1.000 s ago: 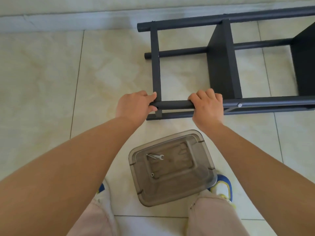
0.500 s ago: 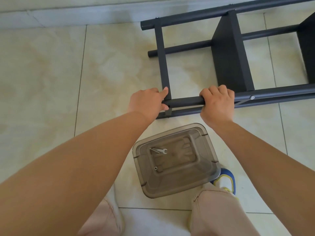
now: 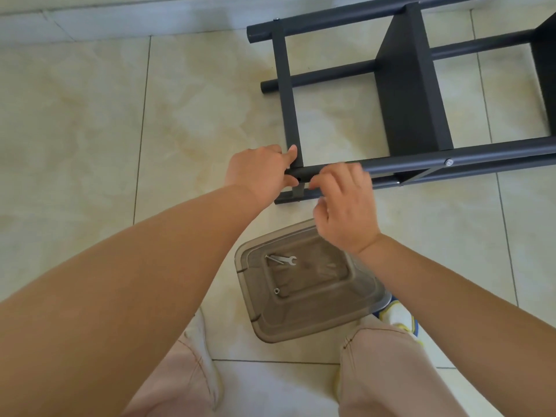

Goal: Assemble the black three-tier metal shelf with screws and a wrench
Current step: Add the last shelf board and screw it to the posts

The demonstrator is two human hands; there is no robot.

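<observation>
head view: the black shelf (image 3: 412, 94) lies on its side on the tiled floor (image 3: 90, 130), toward the far right corner. the left hand (image 3: 258, 176) grips the end of its near tube — the right hand (image 3: 343, 206) hovers just beside, fingers loosely curled, holding nothing. a wrench (image 3: 282, 260) lies on the plastic box (image 3: 307, 284) below.

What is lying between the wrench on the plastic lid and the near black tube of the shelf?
In the head view, the right hand hangs over that stretch, between the wrench and the near tube; beneath it, lid and floor tile.
</observation>
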